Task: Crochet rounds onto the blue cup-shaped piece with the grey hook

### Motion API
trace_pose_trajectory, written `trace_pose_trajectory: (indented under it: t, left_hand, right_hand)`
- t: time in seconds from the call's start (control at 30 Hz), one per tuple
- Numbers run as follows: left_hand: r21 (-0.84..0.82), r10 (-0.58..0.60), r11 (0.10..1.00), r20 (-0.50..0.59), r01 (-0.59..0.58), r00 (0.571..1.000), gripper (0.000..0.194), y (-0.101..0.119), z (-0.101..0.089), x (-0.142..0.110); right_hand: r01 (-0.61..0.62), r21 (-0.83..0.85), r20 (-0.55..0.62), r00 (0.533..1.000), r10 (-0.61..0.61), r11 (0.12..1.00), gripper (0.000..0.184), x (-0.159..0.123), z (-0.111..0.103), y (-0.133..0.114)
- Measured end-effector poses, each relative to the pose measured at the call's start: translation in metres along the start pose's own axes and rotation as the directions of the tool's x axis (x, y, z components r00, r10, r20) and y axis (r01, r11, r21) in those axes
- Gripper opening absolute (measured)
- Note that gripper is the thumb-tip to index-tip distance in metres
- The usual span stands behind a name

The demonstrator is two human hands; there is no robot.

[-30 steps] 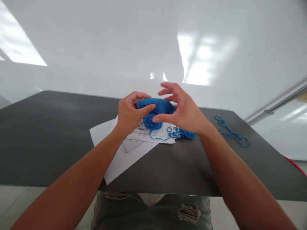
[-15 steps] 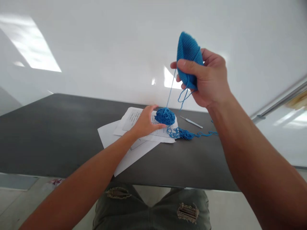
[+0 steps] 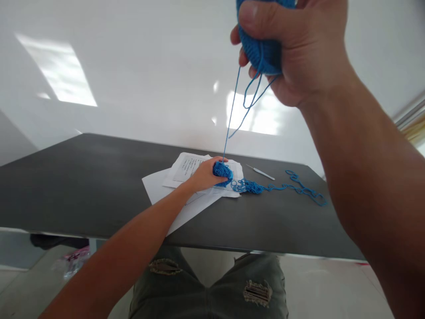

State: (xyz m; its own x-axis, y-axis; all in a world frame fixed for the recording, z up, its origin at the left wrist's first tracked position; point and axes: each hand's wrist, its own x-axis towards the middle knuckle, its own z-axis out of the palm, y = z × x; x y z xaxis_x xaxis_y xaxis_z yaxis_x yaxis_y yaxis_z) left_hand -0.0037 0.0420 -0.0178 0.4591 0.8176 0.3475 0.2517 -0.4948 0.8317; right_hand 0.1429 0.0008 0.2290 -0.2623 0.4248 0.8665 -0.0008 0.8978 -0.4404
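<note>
High at the top of the view, my right hand (image 3: 299, 40) grips a blue crocheted piece (image 3: 262, 53), its upper part cut off by the frame. A strand of yarn (image 3: 232, 110) runs taut from it down to a blue yarn ball (image 3: 222, 172). My left hand (image 3: 206, 175) is closed around that ball, over the papers on the table. A loose loop and a yarn tail dangle under the crocheted piece. Right of the ball lies a loose tangle of blue yarn (image 3: 249, 186), trailing off to the right. Behind it rests a thin, light-coloured crochet hook (image 3: 261, 172).
Printed sheets of paper (image 3: 159, 186) lie overlapped beneath my left hand on the dark grey table (image 3: 99, 186). A glossy white wall (image 3: 149, 79) rises behind the table. Below the front edge at left is a plastic bag (image 3: 76, 261).
My right hand has risen with the crocheted piece, and the strand between it and the ball is longer. My left hand's fingers have closed on the yarn ball.
</note>
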Motion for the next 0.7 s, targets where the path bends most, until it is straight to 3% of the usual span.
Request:
trace_pose_trajectory:
  t: [0.07,0.17,0.27,0.3,0.4,0.5,0.6,0.7]
  left_hand:
    - [-0.007,-0.005,1.0,-0.045,0.005,0.999,0.056,0.001,-0.008,0.001]
    - [-0.061,-0.019,0.998,-0.105,0.012,0.994,0.059,-0.001,-0.024,0.003]
    - [-0.15,-0.009,0.989,-0.133,-0.011,0.991,0.057,-0.002,-0.036,0.005]
    - [-0.178,-0.002,0.984,-0.136,-0.022,0.991,0.056,-0.001,-0.038,0.005]
    - [-0.273,0.019,0.961,-0.083,-0.042,0.996,0.05,0.005,-0.042,0.005]
    - [-0.337,0.029,0.941,0.014,-0.022,0.999,0.045,0.01,-0.046,0.003]
    - [-0.26,0.029,0.965,0.088,-0.005,0.996,0.044,0.011,-0.049,0.0]
    - [-0.192,0.023,0.981,0.13,0.003,0.991,0.043,0.012,-0.052,-0.001]
  right_hand:
    - [0.036,-0.054,-0.048,0.998,-0.038,0.998,0.02,0.005,-0.011,-0.004]
    - [0.024,-0.224,-0.197,0.978,-0.069,0.974,0.031,0.007,-0.038,-0.005]
    - [-0.058,-0.394,-0.354,0.931,-0.093,0.917,0.05,0.004,-0.068,-0.001]
    - [-0.11,-0.399,-0.438,0.895,-0.084,0.91,0.052,0.002,-0.077,0.001]
    - [-0.338,-0.196,-0.586,0.793,0.166,0.92,0.036,-0.006,-0.097,0.006]
    - [-0.472,0.124,-0.557,0.695,0.455,0.873,0.019,-0.017,-0.109,0.013]
    - [-0.434,0.314,-0.615,0.585,0.529,0.845,0.033,-0.026,-0.123,0.025]
    - [-0.42,0.317,-0.663,0.543,0.515,0.85,0.042,-0.034,-0.143,0.039]
